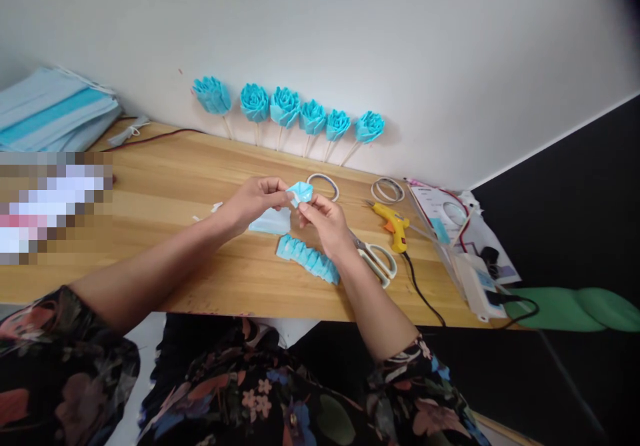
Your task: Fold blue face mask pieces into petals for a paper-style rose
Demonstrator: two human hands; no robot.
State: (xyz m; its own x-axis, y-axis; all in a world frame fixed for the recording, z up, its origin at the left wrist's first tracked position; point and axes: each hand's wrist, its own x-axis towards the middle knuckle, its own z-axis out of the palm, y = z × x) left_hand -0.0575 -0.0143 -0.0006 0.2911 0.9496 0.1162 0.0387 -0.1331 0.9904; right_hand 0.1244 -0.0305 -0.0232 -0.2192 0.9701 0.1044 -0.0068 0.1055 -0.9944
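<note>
At the far left of the desk [165,166] we see a stack of blue masks [50,109]. Our left hand [255,201] and right hand [325,223] meet above the desk's middle, fingertips pinched shut on a small folded blue piece [301,193]. Just below lies a pleated blue strip [307,257]; to the right lie scissors [377,261] and a yellow glue gun [393,223].

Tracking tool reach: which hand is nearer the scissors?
Right. The right hand sits just left of the scissors, almost touching; the left hand is farther left, pinching the blue folded piece.
</note>
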